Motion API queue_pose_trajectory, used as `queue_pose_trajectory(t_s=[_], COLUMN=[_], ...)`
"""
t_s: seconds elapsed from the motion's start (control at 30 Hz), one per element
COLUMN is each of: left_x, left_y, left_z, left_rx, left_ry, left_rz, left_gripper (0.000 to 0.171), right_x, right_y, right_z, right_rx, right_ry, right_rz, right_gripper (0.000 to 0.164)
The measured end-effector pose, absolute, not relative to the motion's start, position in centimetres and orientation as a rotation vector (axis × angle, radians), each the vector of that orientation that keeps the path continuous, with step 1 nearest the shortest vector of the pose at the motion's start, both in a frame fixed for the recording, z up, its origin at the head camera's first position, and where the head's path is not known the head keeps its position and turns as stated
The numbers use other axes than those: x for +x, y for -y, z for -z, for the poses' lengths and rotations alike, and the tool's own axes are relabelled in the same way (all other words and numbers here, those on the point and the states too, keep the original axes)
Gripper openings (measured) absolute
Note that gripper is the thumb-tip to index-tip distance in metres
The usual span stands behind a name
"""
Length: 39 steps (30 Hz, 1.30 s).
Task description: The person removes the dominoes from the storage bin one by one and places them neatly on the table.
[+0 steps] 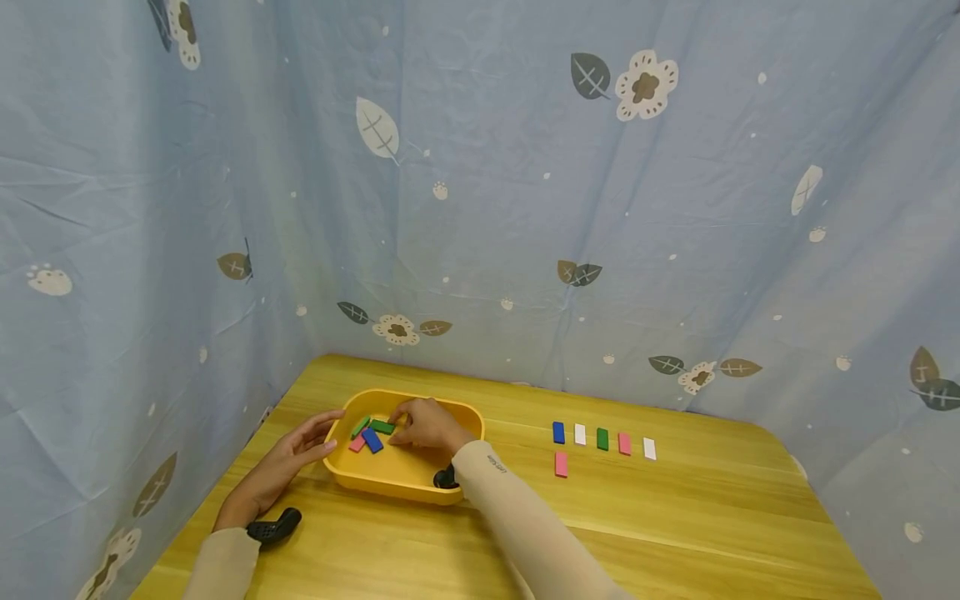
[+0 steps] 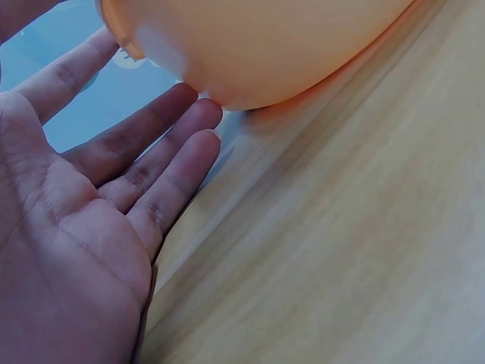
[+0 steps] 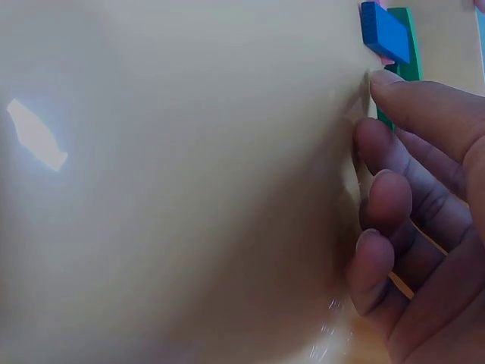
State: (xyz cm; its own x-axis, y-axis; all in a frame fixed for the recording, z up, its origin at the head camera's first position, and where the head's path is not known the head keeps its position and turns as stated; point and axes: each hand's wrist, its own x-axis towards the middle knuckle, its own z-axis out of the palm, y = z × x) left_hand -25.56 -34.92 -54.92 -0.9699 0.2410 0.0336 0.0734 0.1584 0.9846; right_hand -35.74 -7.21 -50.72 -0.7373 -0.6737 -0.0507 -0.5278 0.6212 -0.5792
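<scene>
Six small flat coloured blocks (image 1: 602,439) lie near the worktop's far edge; four wait in the yellow plastic tray (image 1: 390,483), steadied by the flat-fingered left hand (image 1: 281,467), where the right hand (image 1: 427,425) curls onto one, pinch unclear

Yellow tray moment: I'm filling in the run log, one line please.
left hand: flat against yellow tray outer wall | right hand: inside tray, fingers curled at green block | six blocks laid out on table
</scene>
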Motion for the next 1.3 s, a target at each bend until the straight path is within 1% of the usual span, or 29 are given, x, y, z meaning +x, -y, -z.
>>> queue_pose_trajectory(t_s=[0.1,0.17,0.23,0.37,0.4,0.47,0.73,1.0,1.3], left_x=[-25.5,-25.5,-25.5,-25.6,-25.6,-25.6,-25.6,-25.5,-25.5], left_y=[35.0,35.0,34.9,34.8,34.8,34.7,34.8,34.9,34.9], left_z=[54.9,54.9,54.9,54.9,54.9,54.9,55.1,55.1,54.9], left_rx=[0.315,0.312,0.308,0.295,0.293,0.292,0.303,0.303,0.332], left_ry=[-2.291,-2.296,-2.302,-2.305,-2.300,-2.288,-2.293,-2.298,-2.294], left_rz=[-1.929,-1.929,-1.927,-1.923,-1.925,-1.930,-1.931,-1.928,-1.928], left_gripper=[0.057,0.056,0.056,0.057,0.057,0.058,0.057,0.057,0.057], right_x=[-35.5,-35.4,-35.3,-35.3,-35.3,-35.3,-35.6,-35.5,-35.9], right_y=[7.1,7.1,7.1,7.4,7.5,7.6,7.9,7.5,5.6], right_z=[50.5,50.5,50.4,50.4,50.4,50.5,50.7,50.6,48.9], right_rx=[-0.962,-0.957,-0.961,-0.979,-0.984,-0.988,-0.948,-0.967,-0.997], right_ry=[-2.572,-2.573,-2.575,-2.550,-2.539,-2.523,-2.537,-2.532,-2.533], right_rz=[0.825,0.831,0.830,0.834,0.829,0.816,0.808,0.822,0.799], right_gripper=[0.017,0.016,0.023,0.045,0.049,0.052,0.043,0.041,0.044])
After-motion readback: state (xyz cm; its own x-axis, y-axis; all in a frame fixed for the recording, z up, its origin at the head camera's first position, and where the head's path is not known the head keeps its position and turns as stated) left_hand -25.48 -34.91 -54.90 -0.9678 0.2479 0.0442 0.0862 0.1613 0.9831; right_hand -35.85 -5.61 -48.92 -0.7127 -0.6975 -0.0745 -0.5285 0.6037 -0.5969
